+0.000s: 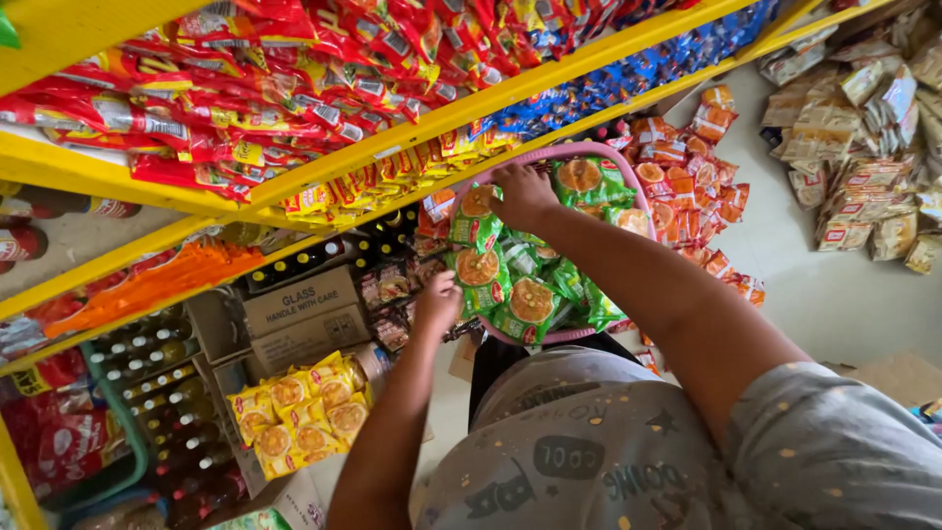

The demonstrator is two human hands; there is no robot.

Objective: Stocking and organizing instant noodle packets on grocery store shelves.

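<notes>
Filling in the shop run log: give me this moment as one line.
left hand: on green packets | right hand: among packets at far rim | pink basket: full | yellow shelves: left

Glossy plastic-film green packets [510, 285] fill a smooth pink plastic basket [599, 152]. The yellow shelf rails [471, 108] look like painted metal. Matt brown cardboard box [299, 304]; glass bottles [162, 383] shine.

Pink basket [628, 162] crowded with green packets [530, 299], yellow shelf edge [510, 98] just above, open floor [844, 294] left at right.
</notes>
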